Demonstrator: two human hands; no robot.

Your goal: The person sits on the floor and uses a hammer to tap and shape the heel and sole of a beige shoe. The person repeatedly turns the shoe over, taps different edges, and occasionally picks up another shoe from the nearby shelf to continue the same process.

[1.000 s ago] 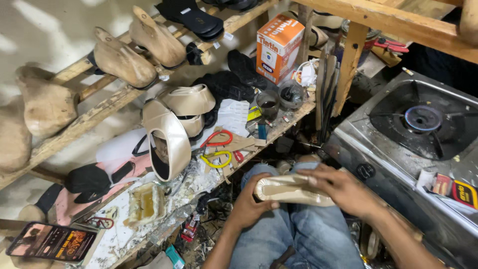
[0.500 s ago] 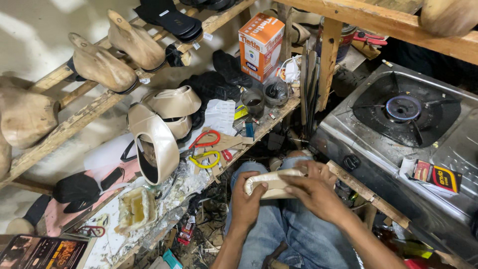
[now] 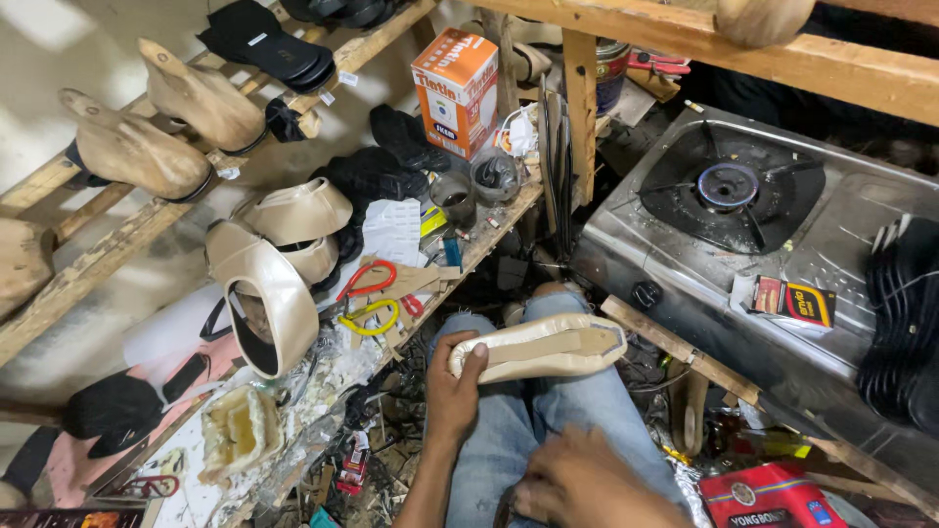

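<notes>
Left hand [image 3: 455,386] fingers curled gripping one end of beige shoe upper [image 3: 541,347] over jeans-clad lap, right hand [image 3: 587,484] low beside thigh, finger state unclear, gas stove [image 3: 685,254] near right

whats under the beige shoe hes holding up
Under the beige lasted shoe with its tan insole, held in the left hand, are the person's blue-jeaned knees. The shoe's upper faces down, so its top side is hidden. The right hand rests lower on the lap.
</notes>
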